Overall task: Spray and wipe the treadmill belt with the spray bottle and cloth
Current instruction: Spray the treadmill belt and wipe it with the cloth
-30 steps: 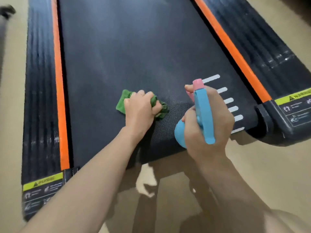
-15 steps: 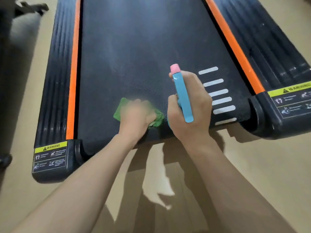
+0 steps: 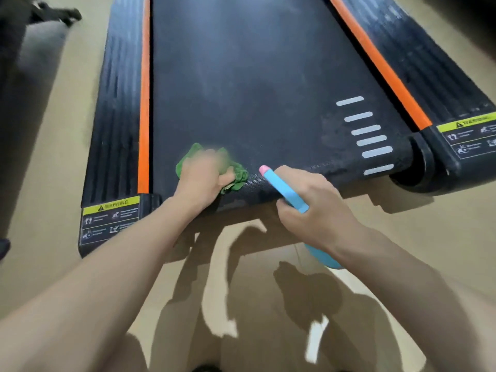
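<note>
Left hand point(image 3: 202, 178) presses cloth point(image 3: 236, 174) on belt point(image 3: 255, 89); right hand point(image 3: 311, 208) grips spray bottle point(image 3: 284, 193)

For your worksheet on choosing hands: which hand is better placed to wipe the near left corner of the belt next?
Left. The left hand already grips the green cloth on the belt near that corner; the right hand holds the spray bottle.

- Our left hand point(image 3: 204, 181) grips the bunched green cloth point(image 3: 237, 174) against the near end of the treadmill belt point(image 3: 255, 89).
- Our right hand point(image 3: 314, 205) holds the blue spray bottle point(image 3: 284, 189), pink tip toward the cloth.
</note>
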Tool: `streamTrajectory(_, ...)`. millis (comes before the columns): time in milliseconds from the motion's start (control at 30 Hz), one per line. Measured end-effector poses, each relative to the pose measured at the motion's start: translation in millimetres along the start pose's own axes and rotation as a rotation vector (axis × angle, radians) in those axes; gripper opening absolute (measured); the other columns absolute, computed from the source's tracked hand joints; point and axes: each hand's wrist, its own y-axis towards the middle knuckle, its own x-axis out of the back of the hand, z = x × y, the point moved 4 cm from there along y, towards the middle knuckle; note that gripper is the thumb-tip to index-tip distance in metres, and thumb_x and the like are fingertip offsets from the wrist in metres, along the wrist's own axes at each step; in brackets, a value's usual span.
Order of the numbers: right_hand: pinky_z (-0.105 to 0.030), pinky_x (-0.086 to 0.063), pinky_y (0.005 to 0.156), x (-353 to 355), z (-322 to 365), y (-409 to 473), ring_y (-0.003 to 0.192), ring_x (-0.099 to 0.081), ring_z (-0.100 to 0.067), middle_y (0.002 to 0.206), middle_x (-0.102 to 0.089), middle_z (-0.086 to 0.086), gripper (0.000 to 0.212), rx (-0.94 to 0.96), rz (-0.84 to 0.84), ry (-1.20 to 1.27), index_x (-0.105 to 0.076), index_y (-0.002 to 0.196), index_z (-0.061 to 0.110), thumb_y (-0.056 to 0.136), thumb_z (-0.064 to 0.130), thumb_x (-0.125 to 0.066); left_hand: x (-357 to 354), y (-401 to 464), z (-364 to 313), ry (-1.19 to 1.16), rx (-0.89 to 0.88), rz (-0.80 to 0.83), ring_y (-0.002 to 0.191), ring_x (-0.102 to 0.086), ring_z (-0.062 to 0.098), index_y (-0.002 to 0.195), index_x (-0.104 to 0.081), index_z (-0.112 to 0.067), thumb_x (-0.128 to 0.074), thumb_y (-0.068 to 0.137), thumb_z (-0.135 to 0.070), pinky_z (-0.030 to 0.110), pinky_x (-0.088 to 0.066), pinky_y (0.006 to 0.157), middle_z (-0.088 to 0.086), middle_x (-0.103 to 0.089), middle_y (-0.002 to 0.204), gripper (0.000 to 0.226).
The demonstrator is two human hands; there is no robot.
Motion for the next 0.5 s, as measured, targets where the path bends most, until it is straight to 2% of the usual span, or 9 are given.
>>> streamTrajectory(67, -0.044, -0.044, 0.068, -27, 2, -5, 0.077, -0.049, -0.033, 0.077, -0.047, 0.004, 0.013, -0.014, 0.104, -0.087, -0.039, 0.085, 0.02, 0.085, 0.018, -0.051, 1, -13, 30, 0.038, 0.045, -0.046, 0.075, -0.053, 0.035, 0.08, -0.051, -0.014, -0.048, 0.085, -0.035, 0.036, -0.029, 0.06, 0.004, -0.045, 0.073, 0.022)
streamTrajectory(133, -0.04, -0.04, 0.067, -52, 2, -12, 0.079, -0.051, -0.033, 0.081, -0.048, 0.004, 0.019, -0.042, 0.186, -0.168, -0.037, 0.087, 0.02, 0.086, 0.019, -0.056, 4, -22, 46, 0.103, 0.048, -0.057, 0.078, -0.056, 0.037, 0.082, -0.053, -0.013, -0.051, 0.088, -0.037, 0.038, -0.033, 0.063, 0.009, -0.052, 0.076, 0.025)
streamTrajectory(233, -0.04, -0.037, 0.068, -82, 2, -27, 0.079, -0.05, -0.032, 0.081, -0.043, 0.006, 0.021, -0.086, 0.261, -0.246, -0.033, 0.087, 0.021, 0.088, 0.026, -0.054, 11, -29, 59, 0.188, 0.062, -0.061, 0.083, -0.059, 0.038, 0.087, -0.057, -0.012, -0.052, 0.092, -0.039, 0.038, -0.032, 0.066, 0.014, -0.06, 0.084, 0.027)
streamTrajectory(367, -0.038, -0.03, 0.064, -100, -4, -43, 0.074, -0.047, -0.034, 0.072, -0.037, 0.005, 0.018, -0.223, 0.201, -0.275, -0.034, 0.084, 0.02, 0.073, 0.034, -0.035, 16, -37, 69, 0.258, 0.002, -0.105, 0.084, -0.059, 0.037, 0.087, -0.059, -0.011, -0.05, 0.092, -0.041, 0.037, -0.028, 0.066, 0.014, -0.062, 0.084, 0.031)
streamTrajectory(500, -0.038, -0.026, 0.062, -109, -3, -54, 0.068, -0.041, -0.034, 0.067, -0.039, 0.002, 0.019, -0.328, 0.137, -0.307, -0.035, 0.081, 0.018, 0.07, 0.033, -0.03, 16, -38, 71, 0.211, -0.027, -0.114, 0.086, -0.058, 0.037, 0.087, -0.057, -0.012, -0.048, 0.092, -0.042, 0.037, -0.026, 0.067, 0.013, -0.061, 0.085, 0.031)
